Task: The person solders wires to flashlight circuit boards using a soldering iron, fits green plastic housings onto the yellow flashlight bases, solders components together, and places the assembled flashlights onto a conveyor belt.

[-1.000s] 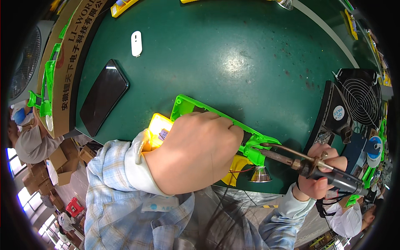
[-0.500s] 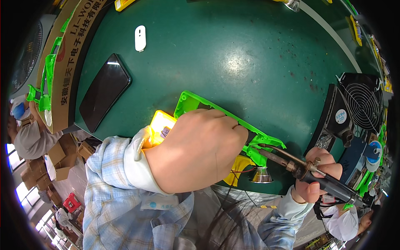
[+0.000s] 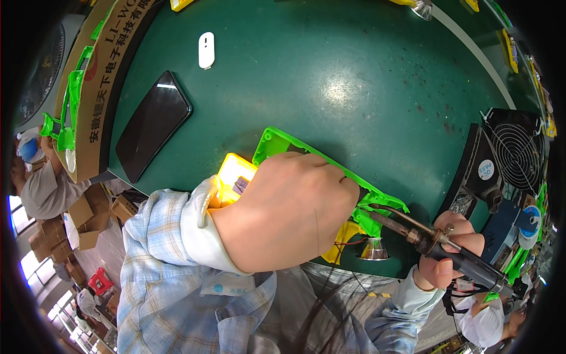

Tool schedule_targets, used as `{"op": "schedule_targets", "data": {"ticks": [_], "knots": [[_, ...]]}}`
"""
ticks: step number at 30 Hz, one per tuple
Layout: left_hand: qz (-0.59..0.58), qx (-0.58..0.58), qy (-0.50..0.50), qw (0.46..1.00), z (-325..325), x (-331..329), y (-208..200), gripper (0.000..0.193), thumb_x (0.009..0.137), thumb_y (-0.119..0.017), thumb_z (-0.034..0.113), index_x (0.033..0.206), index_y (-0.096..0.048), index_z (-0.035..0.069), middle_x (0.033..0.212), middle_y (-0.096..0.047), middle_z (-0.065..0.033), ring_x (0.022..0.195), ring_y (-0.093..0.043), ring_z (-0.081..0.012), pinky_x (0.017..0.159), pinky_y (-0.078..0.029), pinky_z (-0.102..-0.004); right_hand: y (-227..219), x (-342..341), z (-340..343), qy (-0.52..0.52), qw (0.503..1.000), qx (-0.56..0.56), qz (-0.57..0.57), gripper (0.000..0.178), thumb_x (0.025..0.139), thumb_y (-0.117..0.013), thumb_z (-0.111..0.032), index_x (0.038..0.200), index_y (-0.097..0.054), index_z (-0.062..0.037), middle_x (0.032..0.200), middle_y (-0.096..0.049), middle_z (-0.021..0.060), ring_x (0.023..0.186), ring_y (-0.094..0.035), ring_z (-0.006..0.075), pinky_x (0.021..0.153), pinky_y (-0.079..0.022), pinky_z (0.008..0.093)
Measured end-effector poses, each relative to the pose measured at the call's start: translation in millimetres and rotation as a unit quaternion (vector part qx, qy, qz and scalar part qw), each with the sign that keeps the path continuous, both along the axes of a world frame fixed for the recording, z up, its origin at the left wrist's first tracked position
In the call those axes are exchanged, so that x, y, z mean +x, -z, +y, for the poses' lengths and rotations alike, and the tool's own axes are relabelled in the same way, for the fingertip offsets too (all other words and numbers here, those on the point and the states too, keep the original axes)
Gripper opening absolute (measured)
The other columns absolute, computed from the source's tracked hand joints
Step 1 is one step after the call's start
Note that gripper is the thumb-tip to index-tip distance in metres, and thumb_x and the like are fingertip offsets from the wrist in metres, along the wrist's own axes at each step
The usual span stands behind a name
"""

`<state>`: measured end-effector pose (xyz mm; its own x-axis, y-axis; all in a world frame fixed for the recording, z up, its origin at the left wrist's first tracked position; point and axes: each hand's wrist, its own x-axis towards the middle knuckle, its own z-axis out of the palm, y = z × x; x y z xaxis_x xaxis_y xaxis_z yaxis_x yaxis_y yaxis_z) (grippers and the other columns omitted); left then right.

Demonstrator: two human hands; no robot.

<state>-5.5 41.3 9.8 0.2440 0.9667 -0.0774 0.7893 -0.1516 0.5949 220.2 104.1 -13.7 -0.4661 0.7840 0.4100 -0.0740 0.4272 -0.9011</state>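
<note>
One soldering iron and one phone show.

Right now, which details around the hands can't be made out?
All in the head view:
Left hand: fingertips hidden beneath its back.
Green casing: middle covered by that hand.
Soldering iron in the right hand: tip contact with the casing too small to judge.
Yellow piece, upper left: cut off by the top edge.

Bright green plastic housing: long, open, hollow side exposed, slanted down rightward over near part of green tabletop, middle hidden. Soldering iron: black handle, brownish metal shaft, thin tube alongside, tilted up-left, tip directed at housing's right end; contact cannot be told.
</note>
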Motion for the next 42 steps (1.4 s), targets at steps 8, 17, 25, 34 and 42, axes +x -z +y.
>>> {"op": "schedule_targets", "data": {"ticks": [8,17,25,34,42], "knots": [[0.008,0.02,-0.008,1.0,-3.0,2.0,1.2,0.005,0.061,-0.055,0.004,0.062,-0.05,0.005,0.057,-0.05,-0.0062,0.056,-0.051,-0.0235,0.052,-0.042,-0.0324,0.5,1.0,0.1,-0.007,1.0,0.01,-0.002,0.031,0.067,-0.058,-0.031,0.07,-0.039,-0.0071,0.06,-0.039,0.0047,0.05,-0.032,0.0126,0.045,-0.027,0.0255],[0.008,0.034,-0.013,0.999,-2.7,2.6,2.9,0.007,0.061,-0.055,0.004,0.059,-0.049,0.005,0.056,-0.049,-0.0061,0.054,-0.051,-0.023,0.05,-0.042,-0.0317,4.0,1.4,2.8,-0.053,0.998,0.017,0.019,0.031,0.069,-0.063,-0.024,0.08,-0.044,-0.0024,0.065,-0.046,0.0075,0.051,-0.04,0.0141,0.046,-0.033,0.0275],[0.001,0.009,0.003,1.0,-2.1,1.0,0.2,0.01,0.054,-0.057,0.01,0.061,-0.055,0.003,0.06,-0.055,-0.0099,0.061,-0.056,-0.0234,0.052,-0.045,-0.0312,3.2,0.0,-1.3,-0.019,1.0,-0.001,0.003,0.033,0.069,-0.063,-0.027,0.077,-0.043,-0.0028,0.065,-0.045,0.0072,0.053,-0.041,0.0151,0.049,-0.035,0.028],[-0.015,-0.012,-0.004,1.0,-2.0,1.1,0.7,0.012,0.052,-0.061,0.012,0.059,-0.056,0.003,0.059,-0.055,-0.0114,0.061,-0.056,-0.0256,0.052,-0.044,-0.0324,3.8,1.1,-2.0,-0.015,1.0,0.002,-0.002,0.035,0.069,-0.064,-0.029,0.078,-0.043,-0.0029,0.065,-0.047,0.0078,0.054,-0.043,0.0162,0.05,-0.036,0.0284],[-0.015,-0.015,-0.003,1.0,-1.8,1.6,0.8,0.013,0.052,-0.061,0.012,0.06,-0.056,0.003,0.06,-0.055,-0.0116,0.062,-0.056,-0.0257,0.053,-0.044,-0.0327,1.7,-0.5,-3.5,0.004,1.0,-0.009,-0.014,0.037,0.07,-0.064,-0.032,0.078,-0.043,-0.0029,0.066,-0.048,0.008,0.055,-0.045,0.0167,0.051,-0.038,0.0285]]}}
